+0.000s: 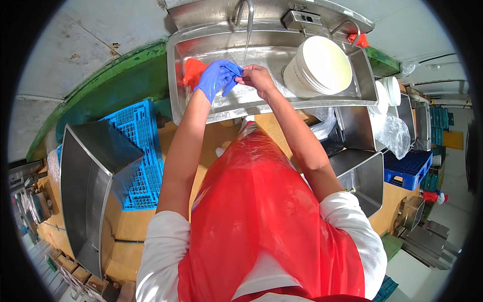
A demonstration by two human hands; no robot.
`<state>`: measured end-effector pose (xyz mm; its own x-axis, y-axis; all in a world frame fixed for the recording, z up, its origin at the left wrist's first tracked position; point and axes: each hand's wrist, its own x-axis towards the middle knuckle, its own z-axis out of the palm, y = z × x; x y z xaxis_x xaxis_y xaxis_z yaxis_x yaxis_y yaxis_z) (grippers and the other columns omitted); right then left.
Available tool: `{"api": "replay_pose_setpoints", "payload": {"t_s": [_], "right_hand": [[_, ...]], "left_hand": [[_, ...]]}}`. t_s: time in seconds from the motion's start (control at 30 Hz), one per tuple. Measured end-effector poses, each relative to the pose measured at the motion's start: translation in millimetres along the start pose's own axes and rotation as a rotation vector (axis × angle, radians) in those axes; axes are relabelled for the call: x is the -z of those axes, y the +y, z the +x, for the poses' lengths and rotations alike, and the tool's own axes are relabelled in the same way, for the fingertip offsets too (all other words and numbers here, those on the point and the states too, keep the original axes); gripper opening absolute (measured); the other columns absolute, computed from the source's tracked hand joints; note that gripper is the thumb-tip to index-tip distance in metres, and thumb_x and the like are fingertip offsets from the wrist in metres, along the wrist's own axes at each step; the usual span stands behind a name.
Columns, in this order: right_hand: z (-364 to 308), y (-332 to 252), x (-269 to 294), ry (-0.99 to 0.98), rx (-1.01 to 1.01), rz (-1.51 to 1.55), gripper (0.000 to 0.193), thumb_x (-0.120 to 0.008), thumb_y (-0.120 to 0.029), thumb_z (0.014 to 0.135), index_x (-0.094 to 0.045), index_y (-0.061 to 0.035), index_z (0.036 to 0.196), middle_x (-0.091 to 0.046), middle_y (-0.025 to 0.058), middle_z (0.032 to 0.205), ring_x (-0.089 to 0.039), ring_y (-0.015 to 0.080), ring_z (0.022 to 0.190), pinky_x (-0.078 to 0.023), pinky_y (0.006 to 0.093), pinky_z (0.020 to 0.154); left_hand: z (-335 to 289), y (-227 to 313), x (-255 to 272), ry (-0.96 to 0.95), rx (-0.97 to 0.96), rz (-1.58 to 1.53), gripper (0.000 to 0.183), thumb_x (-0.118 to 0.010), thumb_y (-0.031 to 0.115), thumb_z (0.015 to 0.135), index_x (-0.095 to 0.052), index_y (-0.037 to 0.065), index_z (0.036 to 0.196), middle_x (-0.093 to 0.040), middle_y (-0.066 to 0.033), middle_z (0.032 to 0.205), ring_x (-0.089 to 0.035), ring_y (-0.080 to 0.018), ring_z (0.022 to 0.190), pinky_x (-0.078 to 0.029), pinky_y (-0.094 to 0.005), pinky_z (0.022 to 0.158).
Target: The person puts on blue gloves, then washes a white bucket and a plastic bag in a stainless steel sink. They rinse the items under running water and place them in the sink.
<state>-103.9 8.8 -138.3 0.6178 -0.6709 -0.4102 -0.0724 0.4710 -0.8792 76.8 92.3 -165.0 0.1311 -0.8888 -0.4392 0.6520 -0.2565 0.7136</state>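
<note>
1. The left hand (214,80) is wearing a blue glove (205,90) and is reaching over the front of the steel sink (282,106); its fingers are bending and overlapping, so whether they are gripping anything is impossible to tell.
2. The right hand (257,79) is going bare, its thumb and fingertips closing in a pinch on blue glove material at the left hand's fingers. Folds are hiding the exact contact — whether a loose second glove is lying there cannot be told.
3. A thin stream of water (246,48) is running from the curved faucet (250,20) just behind the hands; its lower end is blurring near the fingertips.
4. Orange-red material (192,71) is lying in the sink's left end, partly hiding behind the gloved hand.
5. A white bucket (302,75) is leaning to the right of the hands; glare is washing out its round face, leaving open end or base uncertain.
6. The red apron (261,201) is covering the person's front and much of the floor, running off the lower edge.
7. At far right, clear plastic (395,136) is hanging crumpled, its contents hard to read.
</note>
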Motion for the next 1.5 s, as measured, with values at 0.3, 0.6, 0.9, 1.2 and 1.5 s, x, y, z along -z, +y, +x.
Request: {"api": "replay_pose_setpoints", "payload": {"t_s": [0.3, 0.6, 0.9, 1.2, 1.5], "right_hand": [[-24, -38, 2, 0.016, 0.057, 0.032, 0.011, -0.062, 0.003, 0.09, -0.06, 0.0039, 0.101, -0.071, 0.0151, 0.09, -0.074, 0.0204, 0.074, -0.063, 0.029, 0.069], [-22, -69, 40, -0.012, 0.037, -0.217, 0.025, -0.074, -0.022, 0.089, -0.063, -0.0044, 0.104, -0.067, 0.004, 0.087, -0.065, 0.0141, 0.075, -0.056, 0.0292, 0.067], [17, -134, 25, -0.191, 0.216, -0.574, 0.018, -0.073, -0.019, 0.084, -0.07, -0.0022, 0.082, -0.07, 0.0036, 0.073, -0.066, 0.0112, 0.065, -0.054, 0.0281, 0.06], [12, -181, 14, 0.007, 0.971, -0.477, 0.012, -0.069, -0.012, 0.084, -0.071, -0.0017, 0.089, -0.069, 0.0041, 0.077, -0.065, 0.0125, 0.068, -0.054, 0.028, 0.067], [22, -152, -10, -0.258, 1.325, -0.471, 0.01, -0.052, 0.005, 0.09, -0.06, -0.001, 0.092, -0.065, 0.0173, 0.088, -0.069, 0.0321, 0.077, -0.057, 0.0376, 0.071]], "left_hand": [[-27, 32, -42, -0.173, -0.015, 0.029, 0.034, -0.049, 0.025, 0.101, -0.073, 0.001, 0.103, -0.073, -0.0094, 0.09, -0.065, -0.0143, 0.078, -0.051, -0.0263, 0.068], [5, 36, -65, -0.243, -0.108, 0.293, 0.03, -0.049, 0.027, 0.103, -0.071, 0.006, 0.105, -0.072, -0.0053, 0.091, -0.066, -0.014, 0.082, -0.053, -0.0275, 0.074], [11, 88, -70, -0.01, -0.393, 0.751, 0.028, -0.05, 0.027, 0.102, -0.071, 0.008, 0.096, -0.066, 0.0001, 0.092, -0.06, -0.0093, 0.08, -0.05, -0.0284, 0.071], [-41, 148, -146, 0.256, -0.397, 0.821, 0.028, -0.057, 0.03, 0.098, -0.072, 0.01, 0.086, -0.06, 0.0057, 0.076, -0.048, -0.006, 0.066, -0.038, -0.0254, 0.058], [-49, 149, -147, 0.37, -0.541, 0.664, 0.017, -0.061, 0.014, 0.092, -0.069, 0.002, 0.082, -0.064, -0.0006, 0.075, -0.057, -0.0089, 0.072, -0.045, -0.0273, 0.063]]}}
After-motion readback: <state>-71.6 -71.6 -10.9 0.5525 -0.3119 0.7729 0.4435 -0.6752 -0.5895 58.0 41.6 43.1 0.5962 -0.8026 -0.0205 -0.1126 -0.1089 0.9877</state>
